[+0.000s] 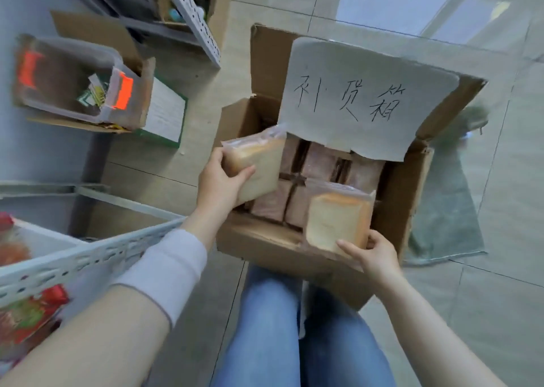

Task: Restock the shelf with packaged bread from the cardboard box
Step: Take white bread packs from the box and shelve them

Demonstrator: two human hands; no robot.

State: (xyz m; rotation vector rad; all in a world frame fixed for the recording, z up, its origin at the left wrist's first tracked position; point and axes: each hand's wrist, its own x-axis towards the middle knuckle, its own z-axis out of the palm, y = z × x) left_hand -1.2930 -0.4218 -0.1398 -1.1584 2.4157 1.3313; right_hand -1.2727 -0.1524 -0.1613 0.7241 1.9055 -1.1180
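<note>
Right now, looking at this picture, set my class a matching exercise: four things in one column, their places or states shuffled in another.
Things:
1 left hand
2 right hand
3 paper sign
4 clear bin

Places or states:
A fixed on cardboard box's far flap
B has orange latches
C grips farther bread pack
D holds nearer bread pack

Pairs: 1-C, 2-D, 3-A, 4-B

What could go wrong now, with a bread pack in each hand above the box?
The right hand pinches the right pack only at its bottom edge, so it might slip back into the box. The left hand grips the left pack across soft bread, which could squash. The shelf rail lies close under the sleeve and might snag it.
</note>
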